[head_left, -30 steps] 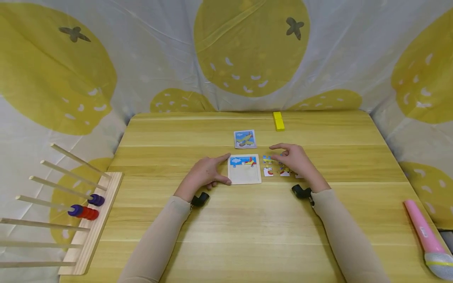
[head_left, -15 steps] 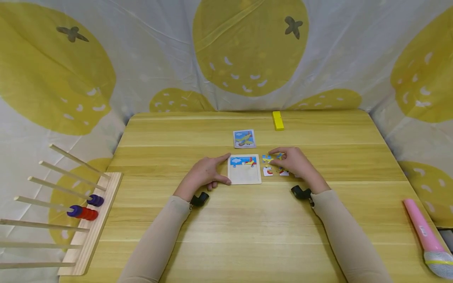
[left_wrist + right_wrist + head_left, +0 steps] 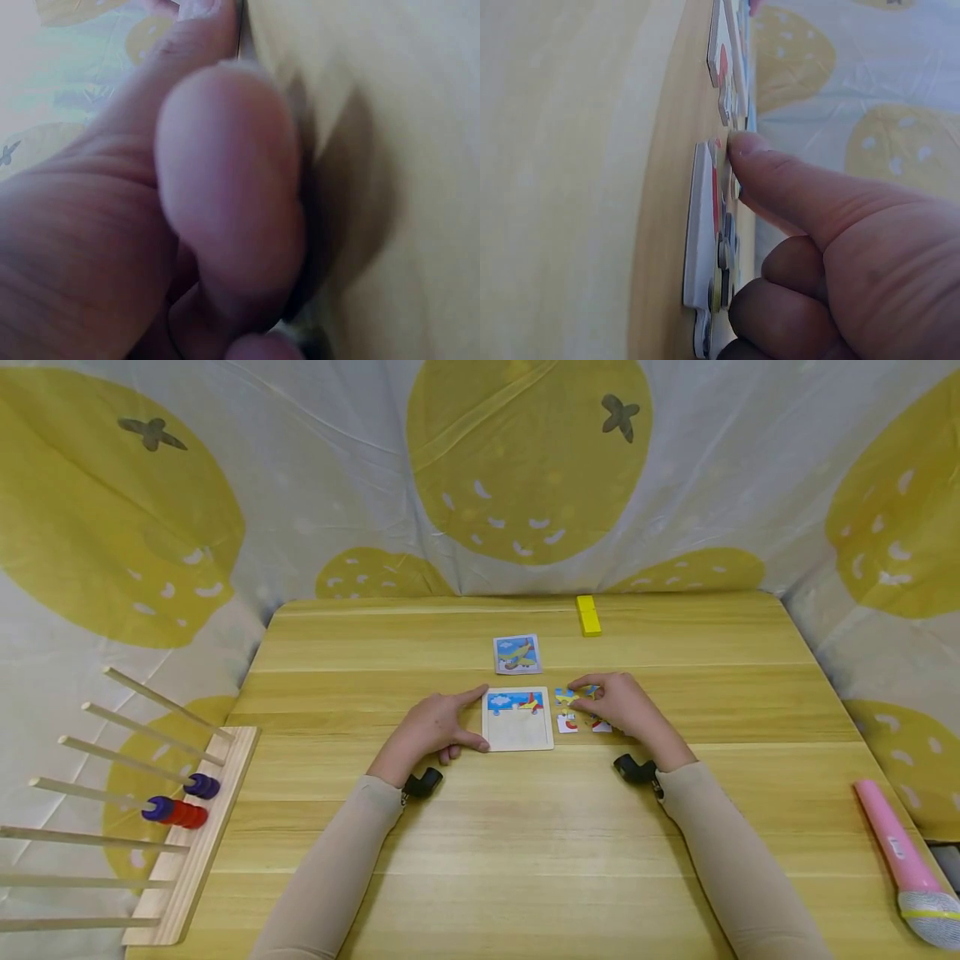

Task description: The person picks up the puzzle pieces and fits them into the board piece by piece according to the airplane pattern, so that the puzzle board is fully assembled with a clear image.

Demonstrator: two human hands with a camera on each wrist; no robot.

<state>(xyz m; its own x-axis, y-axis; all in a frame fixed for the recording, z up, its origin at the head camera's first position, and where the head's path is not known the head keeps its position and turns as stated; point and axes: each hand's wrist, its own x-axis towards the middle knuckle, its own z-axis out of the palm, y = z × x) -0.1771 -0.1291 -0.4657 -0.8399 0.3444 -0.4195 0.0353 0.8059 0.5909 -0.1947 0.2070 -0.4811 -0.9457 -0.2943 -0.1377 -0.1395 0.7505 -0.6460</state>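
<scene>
My left hand [image 3: 433, 725] grips the left side of a small wooden puzzle board [image 3: 519, 733], with the index finger at its far corner and the thumb at its near corner. Sky and airplane-tail pieces fill the board's upper strip; bare wood shows below. Just right of the board, my right hand [image 3: 624, 703] pinches a jigsaw piece [image 3: 588, 692] between thumb and index finger, low over the table. Other loose jigsaw pieces [image 3: 567, 723] lie around it, some partly hidden by the hand. In the right wrist view, the thumb [image 3: 780, 176] touches a piece's edge.
An airplane picture card [image 3: 517, 654] lies behind the board. Further back is a yellow block [image 3: 588, 616]. A wooden peg rack [image 3: 202, 835] with purple and red beads stands at left. At the right edge lies a pink toy microphone [image 3: 900, 852].
My right hand has lowered slightly toward the loose pieces, and its thumb and index finger have closed in around one. The left hand stays at the board.
</scene>
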